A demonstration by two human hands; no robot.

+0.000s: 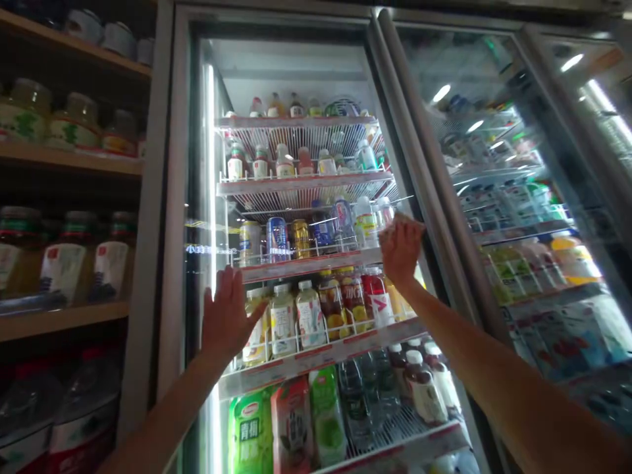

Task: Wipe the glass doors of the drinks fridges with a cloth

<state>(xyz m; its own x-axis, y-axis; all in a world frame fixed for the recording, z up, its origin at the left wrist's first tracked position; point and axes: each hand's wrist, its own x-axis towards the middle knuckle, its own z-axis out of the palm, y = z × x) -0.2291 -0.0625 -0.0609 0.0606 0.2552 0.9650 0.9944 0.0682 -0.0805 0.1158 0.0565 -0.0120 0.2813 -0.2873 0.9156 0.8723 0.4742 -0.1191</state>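
Right hand (pixel 401 253), right of centre in the frame: the grip is clenched on a brownish cloth (pixel 417 230), whose edge projects past the fingers. The cloth lies before the glass door (pixel 195 263) of a lit refrigerator, near the door's right side. Left hand (pixel 224 319), left of centre: the grip is released, fingers extended and thumb spread toward the right; contact with the pane cannot be determined. Beyond the glass, at centre, cans (pixel 277 238) stand on the middle shelf (pixel 311 265), with labelled bottles (pixel 310 317) below them and cartons (pixel 292 421) at lower centre. Far left: wooden shelves (pixel 69 163) bearing jars (pixel 74 125). Upper right: a neighbouring glass door (pixel 459 125), tilted in view.
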